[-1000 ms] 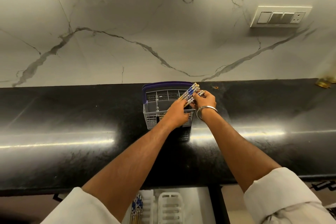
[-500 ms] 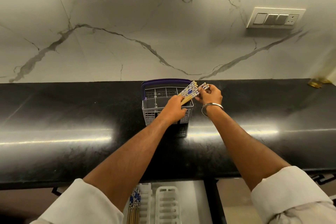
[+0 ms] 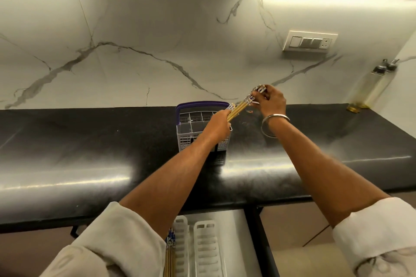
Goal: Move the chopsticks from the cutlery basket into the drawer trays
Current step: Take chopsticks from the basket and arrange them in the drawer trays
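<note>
Left hand [image 3: 217,125]: grips chopsticks [image 3: 242,105] low, above cutlery basket [image 3: 186,139].
Right hand [image 3: 271,102]: pinches their patterned far ends.
Basket: mid-bench [image 3: 90,141], open bench either side.

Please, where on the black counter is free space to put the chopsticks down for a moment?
Bare counter runs wide left of the basket. Right of it, counter is bare up to the oil bottles in the corner. It is crowded only at the basket, where both hands hold the chopsticks.

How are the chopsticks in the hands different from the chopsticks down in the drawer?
The held chopsticks are up over the counter, tilted, gripped by the left hand and right hand. The drawer chopsticks lie flat in a tray, untouched. Both bundles have tan shafts and blue-patterned ends.
</note>
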